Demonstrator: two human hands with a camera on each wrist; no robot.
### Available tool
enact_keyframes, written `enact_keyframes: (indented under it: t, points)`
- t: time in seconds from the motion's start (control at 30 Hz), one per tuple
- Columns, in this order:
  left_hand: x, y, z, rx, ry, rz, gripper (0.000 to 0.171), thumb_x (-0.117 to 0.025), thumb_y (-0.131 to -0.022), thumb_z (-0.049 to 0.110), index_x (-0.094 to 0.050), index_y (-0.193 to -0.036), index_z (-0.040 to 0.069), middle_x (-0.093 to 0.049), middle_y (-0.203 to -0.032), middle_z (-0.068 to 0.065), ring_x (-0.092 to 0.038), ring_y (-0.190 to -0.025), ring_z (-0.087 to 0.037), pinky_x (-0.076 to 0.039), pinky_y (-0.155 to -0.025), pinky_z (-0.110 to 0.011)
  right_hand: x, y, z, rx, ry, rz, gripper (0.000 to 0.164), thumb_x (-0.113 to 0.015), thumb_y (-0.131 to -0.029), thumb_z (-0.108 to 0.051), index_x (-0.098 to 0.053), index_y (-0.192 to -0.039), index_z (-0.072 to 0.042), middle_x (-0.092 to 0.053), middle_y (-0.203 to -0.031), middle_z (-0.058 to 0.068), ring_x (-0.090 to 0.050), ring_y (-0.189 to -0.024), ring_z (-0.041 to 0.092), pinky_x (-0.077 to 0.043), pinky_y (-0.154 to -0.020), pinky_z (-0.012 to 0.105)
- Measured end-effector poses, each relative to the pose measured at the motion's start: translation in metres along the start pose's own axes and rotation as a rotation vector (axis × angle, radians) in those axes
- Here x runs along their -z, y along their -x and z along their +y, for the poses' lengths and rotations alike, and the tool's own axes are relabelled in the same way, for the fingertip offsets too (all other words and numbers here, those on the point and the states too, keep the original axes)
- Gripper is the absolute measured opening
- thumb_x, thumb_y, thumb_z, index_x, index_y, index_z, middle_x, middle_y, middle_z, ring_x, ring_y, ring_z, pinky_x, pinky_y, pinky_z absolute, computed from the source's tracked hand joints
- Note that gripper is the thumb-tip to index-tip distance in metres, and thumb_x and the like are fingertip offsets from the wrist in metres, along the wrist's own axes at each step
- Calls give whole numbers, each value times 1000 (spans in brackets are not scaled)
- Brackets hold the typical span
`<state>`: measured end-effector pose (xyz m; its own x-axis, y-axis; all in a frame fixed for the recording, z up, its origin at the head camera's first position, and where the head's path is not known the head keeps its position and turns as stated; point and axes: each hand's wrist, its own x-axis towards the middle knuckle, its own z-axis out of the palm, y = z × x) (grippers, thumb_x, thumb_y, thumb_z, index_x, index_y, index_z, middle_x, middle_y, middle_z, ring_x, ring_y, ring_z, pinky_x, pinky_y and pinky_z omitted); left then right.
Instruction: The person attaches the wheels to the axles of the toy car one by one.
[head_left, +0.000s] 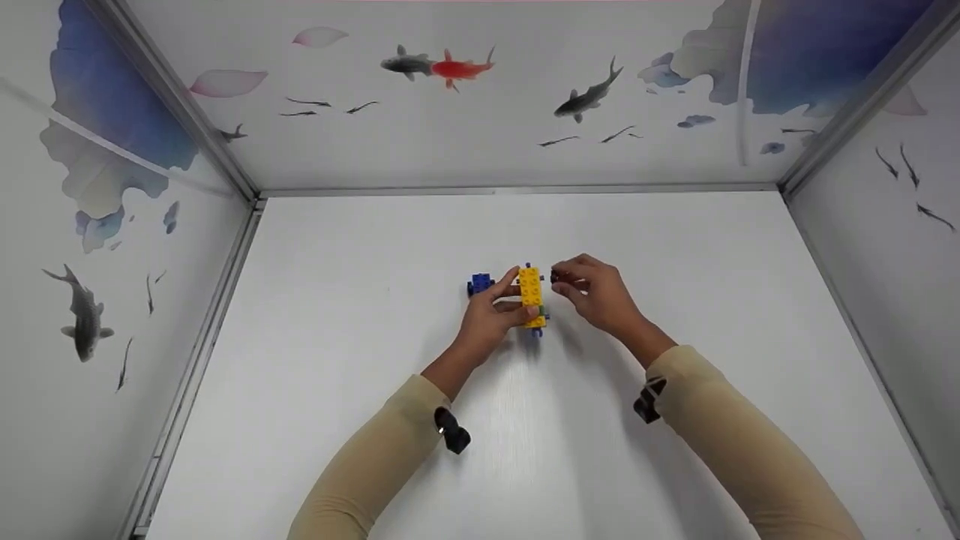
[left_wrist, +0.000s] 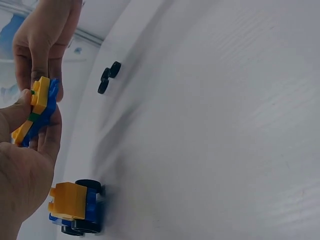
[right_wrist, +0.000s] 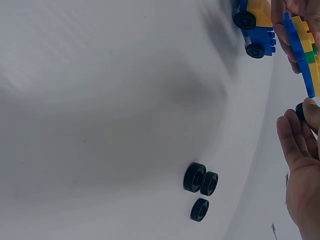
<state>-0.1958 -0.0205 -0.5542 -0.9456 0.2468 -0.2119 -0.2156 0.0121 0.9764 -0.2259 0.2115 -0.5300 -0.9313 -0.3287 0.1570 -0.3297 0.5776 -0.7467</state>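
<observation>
My left hand (head_left: 486,321) grips a toy block assembly (head_left: 530,285), which has yellow bricks and a green piece on a blue base. Between the thumb and fingers of my right hand (head_left: 609,301) a small black wheel (right_wrist: 300,111) is pinched, close to the end of the blue base in the right wrist view. Beside my left hand, on the table, stands another block vehicle (left_wrist: 70,200), blue with a yellow brick and black wheels; the hand partly covers it in the head view (head_left: 480,283).
Three loose black wheels (right_wrist: 194,177) lie grouped on the white table (head_left: 360,247); the head view does not show them. Printed panels with fish wall in the table at the back (head_left: 480,142) and both sides.
</observation>
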Motion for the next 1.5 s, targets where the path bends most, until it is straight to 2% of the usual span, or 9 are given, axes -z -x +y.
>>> enact_keyframes:
  t: [0.2, 0.4, 0.7, 0.93, 1.5]
  points:
    - [-1, 3, 3, -17, 6, -24, 84, -82, -101, 15, -40, -173, 25, -63, -150, -11, -71, -137, -29, -62, -109, -37, -2, -2, -3, -12, -41, -17, 27, -75, -104, -5, -78, -131, -1, -73, -126, 17, -76, -122, 34, -64, -104, 49]
    - [0, 2, 3, -8, -1, -21, 83, -84, -101, 16, -42, -171, 30, -64, -151, -11, -71, -136, -28, -63, -109, -36, -3, -3, -5, -7, -45, -12, 26, -73, -105, -5, -78, -131, -3, -74, -127, 17, -76, -123, 35, -64, -104, 48]
    - [0, 2, 2, 11, -35, -52, 81, -82, -102, 18, -39, -170, 27, -67, -150, -13, -71, -134, -27, -63, -108, -36, -6, -3, -6, 0, 29, 7, 26, -74, -104, -1, -79, -129, 0, -76, -123, 20, -79, -111, 35, -68, -96, 48]
    - [0, 2, 5, -4, -130, -73, 83, -82, -102, 23, -35, -170, 20, -68, -147, -14, -72, -131, -27, -64, -107, -36, -7, -5, -8, 34, 94, -4, 24, -72, -104, 2, -80, -126, 4, -75, -117, 22, -78, -106, 36, -68, -94, 51]
    - [4, 2, 4, 13, -153, -65, 82, -82, -102, 19, -36, -169, 23, -69, -148, -13, -72, -127, -25, -65, -105, -34, -13, -7, -14, 21, 129, -29, 29, -68, -104, 8, -79, -131, 4, -75, -117, 21, -77, -105, 34, -68, -92, 49]
